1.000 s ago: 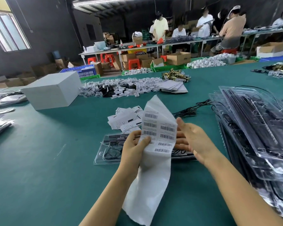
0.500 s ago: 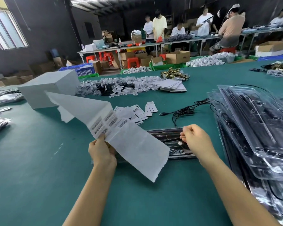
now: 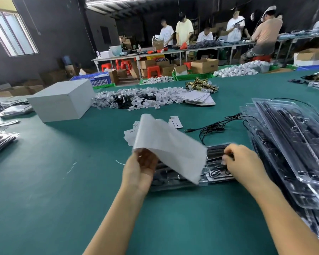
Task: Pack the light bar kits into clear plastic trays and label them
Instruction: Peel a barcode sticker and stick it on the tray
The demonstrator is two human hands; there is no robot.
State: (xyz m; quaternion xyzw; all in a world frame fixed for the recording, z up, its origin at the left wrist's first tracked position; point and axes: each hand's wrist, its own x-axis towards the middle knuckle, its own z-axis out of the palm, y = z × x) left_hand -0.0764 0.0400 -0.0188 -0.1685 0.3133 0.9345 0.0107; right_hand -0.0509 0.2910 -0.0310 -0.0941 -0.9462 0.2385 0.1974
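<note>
Busy packing room, big green counter; the clear tray lies long-side left-to-right, just ahead of both hands; left hand pinches the label sheet above it; right hand, fingers curled, presses the tray's right end, so probably sticking a label; finished trays stack just to the right.

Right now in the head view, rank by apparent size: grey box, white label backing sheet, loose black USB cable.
1. Grey rectangular box and white paper label backing sheet, held by the left hand: similar in frame, and the sheet is nearer, so unranked.
2. Loose black USB cable: smallest.
</note>
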